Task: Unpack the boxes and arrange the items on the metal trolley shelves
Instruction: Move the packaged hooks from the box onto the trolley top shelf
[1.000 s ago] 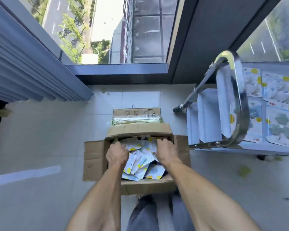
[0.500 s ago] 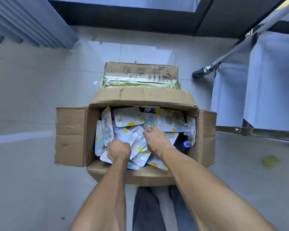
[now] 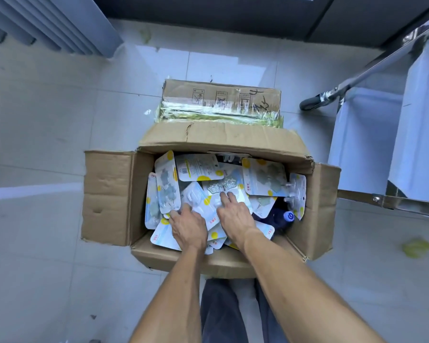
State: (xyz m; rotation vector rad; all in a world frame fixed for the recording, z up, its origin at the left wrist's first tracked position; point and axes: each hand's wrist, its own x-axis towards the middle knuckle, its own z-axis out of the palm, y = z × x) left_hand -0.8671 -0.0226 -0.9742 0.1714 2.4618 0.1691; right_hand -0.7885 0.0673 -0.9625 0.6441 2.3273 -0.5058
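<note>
While both hands reach into the open cardboard box (image 3: pixel 109 194) on the floor, left hand (image 3: pixel 188 227) curls onto blister packs (image 3: pixel 263 177). Right hand (image 3: pixel 233 216) lies w/ fingers spread flat on packs; trolley (image 3: pixel 391 201) just right of box.

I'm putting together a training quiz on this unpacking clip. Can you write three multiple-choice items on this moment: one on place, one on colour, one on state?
1. Where are both hands?
A. on the trolley
B. inside the open box
C. on the floor

2. What colour are the round marks on the packets?
A. yellow
B. red
C. black

3. The box's flaps are:
A. taped shut
B. folded open
C. cut off

Key:
1 B, the left hand and right hand lie on the packets in the open box.
2 A, yellow dots show.
3 B, flaps spread outward.
</note>
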